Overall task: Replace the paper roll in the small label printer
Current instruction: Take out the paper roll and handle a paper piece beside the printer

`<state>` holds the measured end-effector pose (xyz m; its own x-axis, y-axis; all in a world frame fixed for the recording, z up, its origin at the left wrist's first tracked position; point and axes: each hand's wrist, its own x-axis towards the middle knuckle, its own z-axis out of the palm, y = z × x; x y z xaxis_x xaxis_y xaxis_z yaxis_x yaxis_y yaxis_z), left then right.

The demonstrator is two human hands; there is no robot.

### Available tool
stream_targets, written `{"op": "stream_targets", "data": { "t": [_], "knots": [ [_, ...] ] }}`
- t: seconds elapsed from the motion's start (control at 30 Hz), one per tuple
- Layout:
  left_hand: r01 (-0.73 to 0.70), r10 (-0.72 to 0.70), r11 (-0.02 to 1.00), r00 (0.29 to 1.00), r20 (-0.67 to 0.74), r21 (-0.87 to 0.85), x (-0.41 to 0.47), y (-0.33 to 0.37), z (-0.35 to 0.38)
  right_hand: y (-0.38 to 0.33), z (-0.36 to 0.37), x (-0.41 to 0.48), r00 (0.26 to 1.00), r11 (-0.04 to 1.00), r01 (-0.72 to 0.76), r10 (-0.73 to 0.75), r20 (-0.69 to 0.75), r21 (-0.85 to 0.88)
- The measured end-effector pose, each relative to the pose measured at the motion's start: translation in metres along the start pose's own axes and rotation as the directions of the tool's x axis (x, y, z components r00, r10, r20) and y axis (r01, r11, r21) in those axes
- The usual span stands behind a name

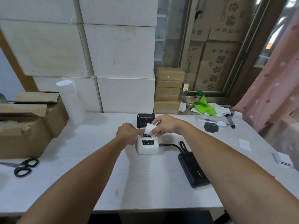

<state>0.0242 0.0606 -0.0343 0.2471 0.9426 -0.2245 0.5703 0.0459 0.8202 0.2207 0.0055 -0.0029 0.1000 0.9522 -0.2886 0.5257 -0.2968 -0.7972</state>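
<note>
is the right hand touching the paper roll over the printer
Touching. The head view shows the right hand with its fingers pinched on the white paper roll, held just above the open label printer.

Large dark Chinese characters printed on the cartons [221,65] behind the glass at upper right: "小型仓储" legible, tilted, on the lower carton; "全" and other characters on the upper carton, too distorted to read fully. Small white lettering on the power bank [193,169], too small to read. Dark label strip with print on the printer [147,145], unreadable.
</note>
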Motion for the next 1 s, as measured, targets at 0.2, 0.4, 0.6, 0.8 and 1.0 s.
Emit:
{"op": "stream_targets", "data": {
  "t": [0.2,0.4,0.6,0.8,1.0],
  "knots": [
    [0.07,-0.066,0.997,0.994,0.087,-0.043,-0.002,0.003,0.002,0.016,-0.005,0.004,0.998,0.986,-0.051,0.045,0.04,0.156],
    [0.106,-0.096,0.991,0.988,0.123,-0.076,0.0,0.002,0.003,0.016,-0.008,0.004,0.999,0.975,-0.039,0.037,0.014,0.22],
    [0.035,-0.035,0.999,0.999,0.012,0.017,-0.004,0.01,0.016,0.016,-0.007,0.0,0.998,0.974,-0.014,0.026,-0.052,0.225],
    [-0.03,0.047,0.986,0.993,-0.105,0.162,-0.005,0.015,0.024,0.022,-0.005,0.0,0.998,0.979,-0.003,0.016,-0.063,0.202],
    [-0.041,0.072,0.972,0.99,-0.125,0.233,-0.007,0.017,0.025,0.016,-0.008,0.005,0.999,0.992,0.002,0.002,-0.035,0.128]
  ]
}}
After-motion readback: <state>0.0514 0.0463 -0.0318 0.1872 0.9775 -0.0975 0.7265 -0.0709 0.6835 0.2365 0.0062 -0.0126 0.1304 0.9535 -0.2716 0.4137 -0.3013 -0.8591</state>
